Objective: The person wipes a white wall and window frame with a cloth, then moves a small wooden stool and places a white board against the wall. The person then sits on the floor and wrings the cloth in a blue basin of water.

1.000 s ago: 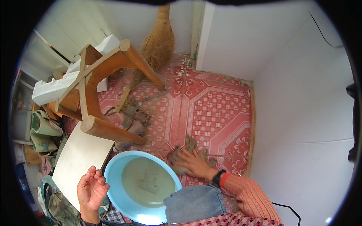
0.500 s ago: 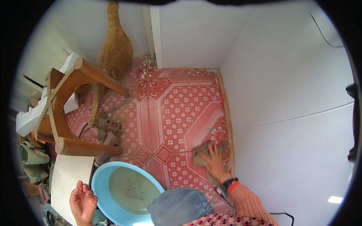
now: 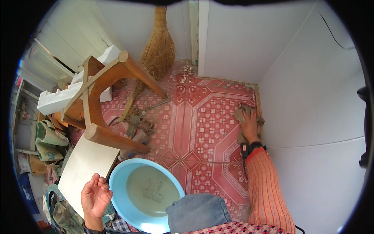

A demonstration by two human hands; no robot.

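Observation:
My right hand [image 3: 250, 126] presses a wet-looking grey-brown rag [image 3: 242, 113] against the red patterned floor [image 3: 212, 117], close to the foot of the right wall. Its fingers lie over the cloth, and part of the rag bunches out around them. To the left, my left hand [image 3: 96, 195] is raised in the air with the palm up and the fingers loosely bent, holding nothing. Beside it is a light-blue basin [image 3: 117, 202] of cloudy water, with some dark bits showing in the water. My knee in blue-grey cloth [image 3: 198, 214] hides part of the basin's right rim.
A wooden stool [image 3: 91, 103] lies tipped over at the left, by white foam pieces [image 3: 58, 99]. A straw broom [image 3: 157, 50] leans on the back wall near scattered debris [image 3: 185, 74]. A pale board [image 3: 87, 163] and a dirty metal tool [image 3: 140, 124] lie near the basin.
My right hand has pushed the rag forward, away from me, along the wall's foot. The view has shifted left, and my left hand remains raised beside the basin.

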